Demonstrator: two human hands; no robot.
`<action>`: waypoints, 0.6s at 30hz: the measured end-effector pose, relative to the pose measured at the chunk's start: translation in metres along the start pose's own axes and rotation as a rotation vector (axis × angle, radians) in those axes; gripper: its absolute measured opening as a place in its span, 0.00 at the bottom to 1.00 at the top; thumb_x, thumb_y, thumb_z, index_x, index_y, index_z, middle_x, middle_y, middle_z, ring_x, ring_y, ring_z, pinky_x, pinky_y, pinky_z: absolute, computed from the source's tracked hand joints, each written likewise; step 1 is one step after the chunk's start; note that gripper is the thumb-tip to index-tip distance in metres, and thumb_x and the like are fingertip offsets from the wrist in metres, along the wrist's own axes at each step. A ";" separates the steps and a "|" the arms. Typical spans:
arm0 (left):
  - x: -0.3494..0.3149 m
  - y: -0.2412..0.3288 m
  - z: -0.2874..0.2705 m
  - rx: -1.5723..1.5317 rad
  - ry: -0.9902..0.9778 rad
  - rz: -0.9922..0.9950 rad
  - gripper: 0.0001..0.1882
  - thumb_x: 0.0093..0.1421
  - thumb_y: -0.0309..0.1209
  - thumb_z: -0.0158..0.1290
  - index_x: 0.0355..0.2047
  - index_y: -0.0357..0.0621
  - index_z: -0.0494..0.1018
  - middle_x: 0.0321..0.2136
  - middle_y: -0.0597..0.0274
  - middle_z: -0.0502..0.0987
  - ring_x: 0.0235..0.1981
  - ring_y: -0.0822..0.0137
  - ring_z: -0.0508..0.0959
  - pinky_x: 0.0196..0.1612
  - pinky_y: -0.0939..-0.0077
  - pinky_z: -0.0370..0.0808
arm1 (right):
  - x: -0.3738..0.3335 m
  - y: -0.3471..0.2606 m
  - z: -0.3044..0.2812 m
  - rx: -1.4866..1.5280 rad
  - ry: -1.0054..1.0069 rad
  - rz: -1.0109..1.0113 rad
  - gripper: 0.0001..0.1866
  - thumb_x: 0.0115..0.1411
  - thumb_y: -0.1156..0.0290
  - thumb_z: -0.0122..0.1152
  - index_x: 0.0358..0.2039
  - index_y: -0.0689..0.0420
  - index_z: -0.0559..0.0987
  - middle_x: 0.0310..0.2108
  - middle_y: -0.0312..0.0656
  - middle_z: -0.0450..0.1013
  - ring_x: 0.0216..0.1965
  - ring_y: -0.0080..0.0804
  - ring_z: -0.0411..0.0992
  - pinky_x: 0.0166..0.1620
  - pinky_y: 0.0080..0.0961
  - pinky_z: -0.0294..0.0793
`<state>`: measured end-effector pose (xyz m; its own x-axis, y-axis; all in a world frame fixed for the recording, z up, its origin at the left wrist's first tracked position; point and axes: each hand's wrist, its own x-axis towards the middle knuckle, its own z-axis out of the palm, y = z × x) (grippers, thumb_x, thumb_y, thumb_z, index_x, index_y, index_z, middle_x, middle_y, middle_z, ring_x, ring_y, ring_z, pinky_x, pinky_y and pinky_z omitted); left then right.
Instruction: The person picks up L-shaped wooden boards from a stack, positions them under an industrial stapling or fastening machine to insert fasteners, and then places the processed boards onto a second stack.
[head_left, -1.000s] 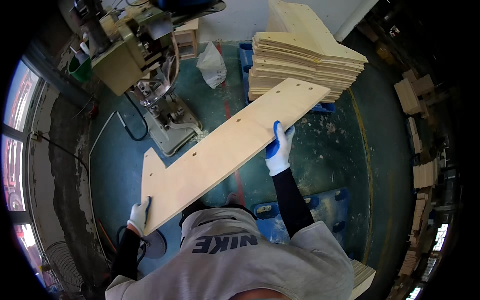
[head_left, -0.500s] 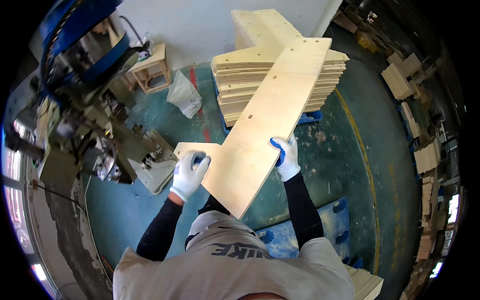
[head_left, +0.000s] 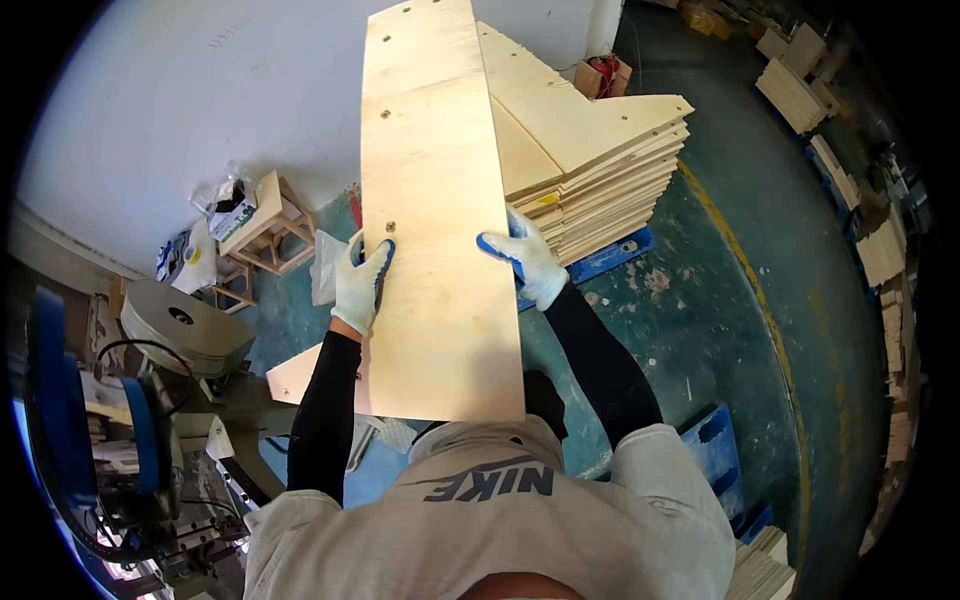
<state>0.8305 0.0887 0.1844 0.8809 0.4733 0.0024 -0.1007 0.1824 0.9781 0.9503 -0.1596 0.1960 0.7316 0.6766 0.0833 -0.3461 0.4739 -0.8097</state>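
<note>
Far left stands a grey-and-blue metal machine (head_left: 185, 330). The white-and-blue gloved left hand (head_left: 356, 288) and matching right hand (head_left: 537, 266) are closed on opposite long edges of the pale, angled plywood board (head_left: 440, 170) raised between them, thumbs on its face, seemingly for balance; the underlying fingers I cannot see. Rightward, a blue plastic pallet (head_left: 612, 259) keeps stacked pale plywood sheets (head_left: 610, 170) off the green floor (head_left: 715, 340).

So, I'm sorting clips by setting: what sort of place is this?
Likely a woodworking workshop: a held, pale, angled plywood panel, a thick stack of similar panels, and a blue-and-grey metal machine.
</note>
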 end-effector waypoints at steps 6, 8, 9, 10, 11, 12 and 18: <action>0.108 -0.020 0.048 0.246 0.257 0.096 0.21 0.64 0.25 0.60 0.56 0.31 0.73 0.45 0.62 0.81 0.41 0.74 0.79 0.46 0.79 0.76 | 0.143 -0.007 -0.090 -0.157 -0.039 -0.029 0.29 0.65 0.78 0.61 0.66 0.66 0.66 0.60 0.42 0.71 0.58 0.27 0.70 0.60 0.24 0.72; 0.156 -0.021 0.065 0.226 0.303 0.081 0.20 0.65 0.24 0.59 0.56 0.29 0.73 0.45 0.62 0.81 0.40 0.75 0.79 0.45 0.80 0.76 | 0.198 -0.023 -0.119 -0.205 -0.086 -0.006 0.30 0.65 0.76 0.61 0.66 0.66 0.65 0.61 0.43 0.70 0.59 0.29 0.70 0.60 0.25 0.71; 0.175 -0.025 0.081 0.206 0.328 0.052 0.19 0.65 0.24 0.58 0.55 0.29 0.74 0.45 0.61 0.81 0.40 0.75 0.79 0.45 0.81 0.76 | 0.222 -0.032 -0.138 -0.247 -0.108 0.012 0.31 0.65 0.75 0.62 0.67 0.65 0.64 0.62 0.45 0.69 0.60 0.30 0.69 0.61 0.25 0.71; 0.202 -0.014 0.101 0.063 0.297 0.068 0.19 0.65 0.24 0.59 0.55 0.29 0.74 0.43 0.62 0.81 0.38 0.76 0.79 0.42 0.82 0.76 | 0.252 -0.042 -0.152 -0.282 -0.139 0.008 0.33 0.65 0.73 0.62 0.68 0.65 0.63 0.63 0.46 0.69 0.61 0.32 0.69 0.61 0.26 0.70; 0.230 -0.020 0.111 0.097 0.320 0.060 0.19 0.64 0.24 0.59 0.55 0.30 0.74 0.42 0.63 0.81 0.37 0.76 0.78 0.41 0.82 0.76 | 0.278 -0.049 -0.172 -0.461 -0.073 0.030 0.34 0.64 0.71 0.63 0.68 0.65 0.63 0.64 0.48 0.68 0.63 0.35 0.68 0.62 0.28 0.69; 0.260 -0.024 0.113 0.145 0.345 0.063 0.19 0.64 0.24 0.60 0.54 0.31 0.75 0.42 0.64 0.81 0.35 0.77 0.78 0.40 0.81 0.75 | 0.305 -0.051 -0.189 -0.627 -0.014 0.036 0.36 0.63 0.69 0.64 0.69 0.64 0.62 0.65 0.50 0.67 0.64 0.38 0.68 0.63 0.29 0.68; 0.335 -0.137 0.061 0.815 0.543 -0.220 0.33 0.57 0.41 0.66 0.56 0.29 0.72 0.36 0.54 0.80 0.32 0.66 0.78 0.37 0.71 0.76 | 0.380 -0.084 -0.337 -1.164 0.108 -0.249 0.37 0.60 0.62 0.66 0.65 0.68 0.65 0.66 0.56 0.63 0.68 0.48 0.61 0.70 0.36 0.60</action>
<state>1.1678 0.1698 0.0635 0.4910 0.8663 -0.0919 0.5654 -0.2366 0.7902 1.4549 -0.1325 0.0995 0.7682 0.5610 0.3085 0.5114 -0.2478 -0.8228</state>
